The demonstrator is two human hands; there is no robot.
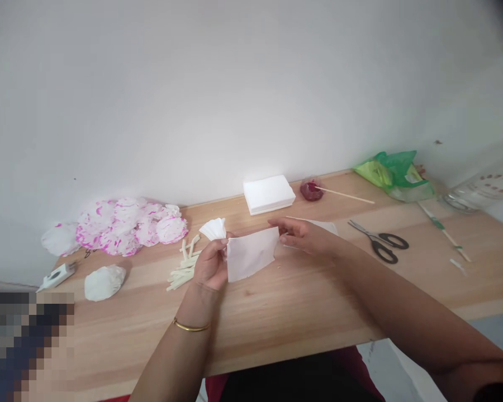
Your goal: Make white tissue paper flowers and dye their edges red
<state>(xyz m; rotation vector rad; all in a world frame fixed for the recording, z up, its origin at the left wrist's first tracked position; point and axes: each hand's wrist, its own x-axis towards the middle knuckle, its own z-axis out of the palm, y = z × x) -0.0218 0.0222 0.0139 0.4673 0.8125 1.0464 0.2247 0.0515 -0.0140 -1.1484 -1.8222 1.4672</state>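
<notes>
My left hand [210,263] is closed around a gathered white tissue bundle [213,228], whose fanned top sticks out above the fingers. A flat sheet of white tissue paper [251,254] stretches between my two hands above the wooden table [302,301]. My right hand [304,234] pinches the sheet's right edge with thumb and fingertips. A gold bangle sits on my left wrist.
A stack of white tissue [269,194] lies by the wall. Pink-and-white paper flowers [126,223] sit at the left, a white ball [104,282] and a glue gun [56,276] nearer. Cream strips [184,271], scissors [381,243], a red dish with stick [312,190] and a green bag [392,173] lie around.
</notes>
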